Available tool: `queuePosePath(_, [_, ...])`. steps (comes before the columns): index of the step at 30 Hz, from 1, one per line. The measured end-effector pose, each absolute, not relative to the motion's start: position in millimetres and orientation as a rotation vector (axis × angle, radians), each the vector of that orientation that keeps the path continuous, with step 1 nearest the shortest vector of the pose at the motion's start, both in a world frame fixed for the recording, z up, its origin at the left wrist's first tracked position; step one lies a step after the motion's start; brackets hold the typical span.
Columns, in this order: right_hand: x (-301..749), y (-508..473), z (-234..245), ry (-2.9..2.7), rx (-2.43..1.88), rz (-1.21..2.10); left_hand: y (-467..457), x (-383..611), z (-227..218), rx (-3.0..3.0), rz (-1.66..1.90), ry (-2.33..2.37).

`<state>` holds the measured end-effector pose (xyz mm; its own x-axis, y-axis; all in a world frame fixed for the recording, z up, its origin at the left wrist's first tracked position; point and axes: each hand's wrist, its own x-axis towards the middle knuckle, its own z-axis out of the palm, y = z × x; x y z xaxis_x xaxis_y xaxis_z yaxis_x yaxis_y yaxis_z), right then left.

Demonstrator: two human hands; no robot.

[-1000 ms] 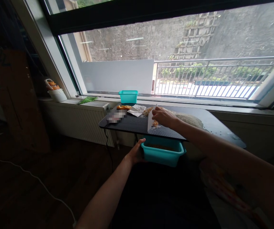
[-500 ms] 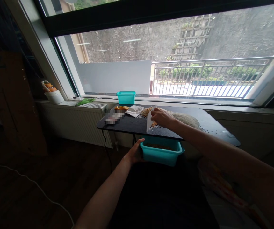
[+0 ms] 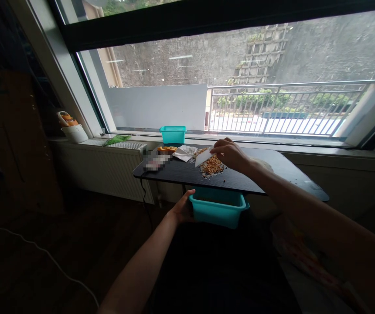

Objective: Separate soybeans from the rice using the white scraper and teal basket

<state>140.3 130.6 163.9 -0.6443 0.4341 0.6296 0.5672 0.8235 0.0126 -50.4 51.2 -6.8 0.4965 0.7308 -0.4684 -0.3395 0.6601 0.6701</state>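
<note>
My right hand (image 3: pixel 229 153) pinches a thin white card (image 3: pixel 203 157) above the dark table (image 3: pixel 168 171). Below and beside the card lies a loose heap of yellow-orange kernels (image 3: pixel 212 167), with pale bits scattered round it. A greyish grain pile (image 3: pixel 262 164) shows partly behind my right forearm. My left hand (image 3: pixel 185 208) grips the left end of a turquoise plastic bin (image 3: pixel 216 213), thumb on the rim. The bin sits below the table's front edge, over my lap, with brownish contents dimly visible inside.
Another turquoise bin (image 3: pixel 173 135) stands at the table's back edge by the window. A folded white paper (image 3: pixel 185 152) and an orange-yellow item (image 3: pixel 167 149) lie on the table's left part. A radiator (image 3: pixel 109 168) is to the left, and a white cable (image 3: pixel 43 248) crosses the floor.
My right hand has lifted the card up from the tabletop and tilted it, uncovering the kernel heap. The held bin has shifted slightly left with my left hand.
</note>
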Motion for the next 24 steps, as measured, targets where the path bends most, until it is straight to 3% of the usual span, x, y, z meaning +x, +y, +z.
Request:
queuePosePath(11, [206, 96, 124, -1.35, -1.03, 0.678, 56, -45, -7, 0.535, 0.692, 0.822])
queuePosePath(24, [242, 100, 48, -0.755, -0.952, 0.795, 45, -32, -32, 0.49, 0.8, 0.782])
